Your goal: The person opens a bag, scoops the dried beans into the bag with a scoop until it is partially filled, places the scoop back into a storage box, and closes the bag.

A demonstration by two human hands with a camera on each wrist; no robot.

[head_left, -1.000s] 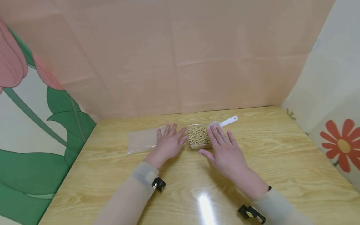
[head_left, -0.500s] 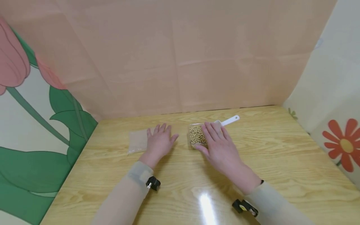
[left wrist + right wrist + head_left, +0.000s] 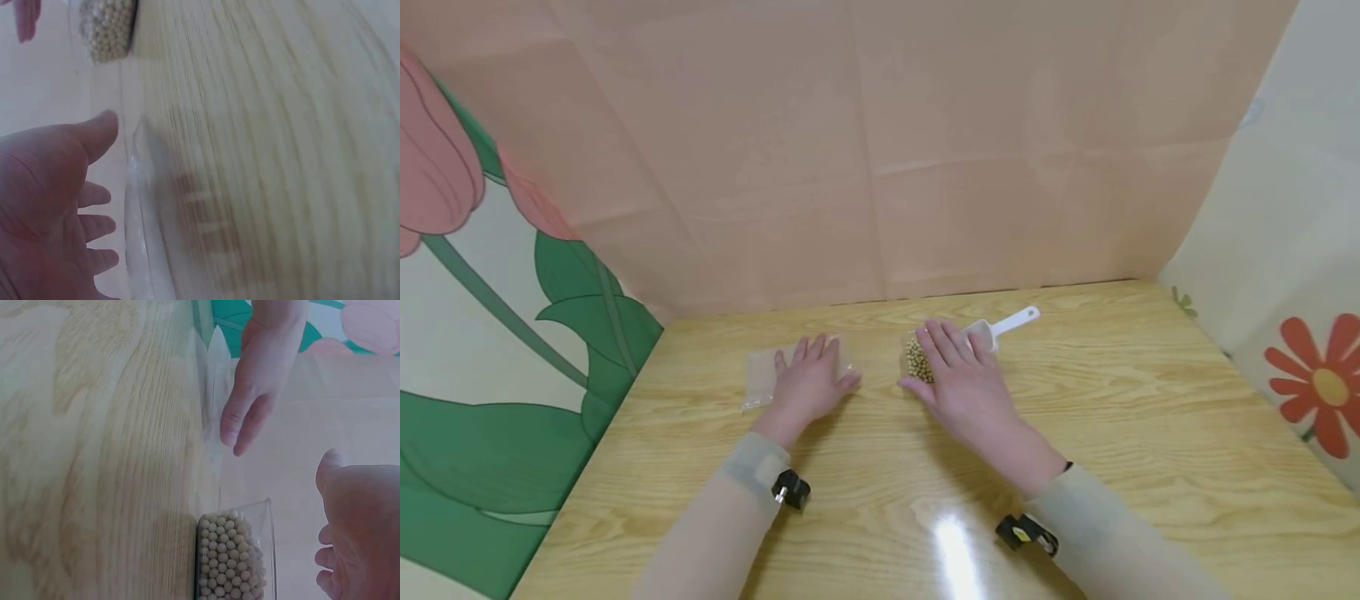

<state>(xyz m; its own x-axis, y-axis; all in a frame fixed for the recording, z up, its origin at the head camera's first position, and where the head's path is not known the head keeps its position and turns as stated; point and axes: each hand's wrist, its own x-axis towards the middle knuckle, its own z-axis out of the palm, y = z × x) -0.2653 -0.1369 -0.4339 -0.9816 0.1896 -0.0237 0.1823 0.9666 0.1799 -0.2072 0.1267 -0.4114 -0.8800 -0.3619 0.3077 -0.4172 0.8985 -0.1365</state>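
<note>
My left hand (image 3: pixel 808 385), fingers spread, hovers over a flat clear plastic bag (image 3: pixel 760 377) on the table. The left wrist view shows a gap between these fingers and the bag (image 3: pixel 139 244). My right hand (image 3: pixel 966 390) is held flat above a clear plastic box (image 3: pixel 270 534) of soybeans (image 3: pixel 917 360), hiding much of it in the head view. In the right wrist view the hand (image 3: pixel 369 531) stays apart from the box. A white scoop (image 3: pixel 1017 319) lies at the box's right side, its handle pointing to the back right. Neither hand holds anything.
The wooden table (image 3: pixel 880 500) backs onto a pinkish cloth (image 3: pixel 880 167). Painted walls with a tulip (image 3: pixel 437 142) and a red flower (image 3: pixel 1326 383) stand to the left and right. A small black camera sits at each wrist.
Both hands have moved left. The left now lies further over the plastic bag, and the right covers more of the soybeans while more of the scoop shows.
</note>
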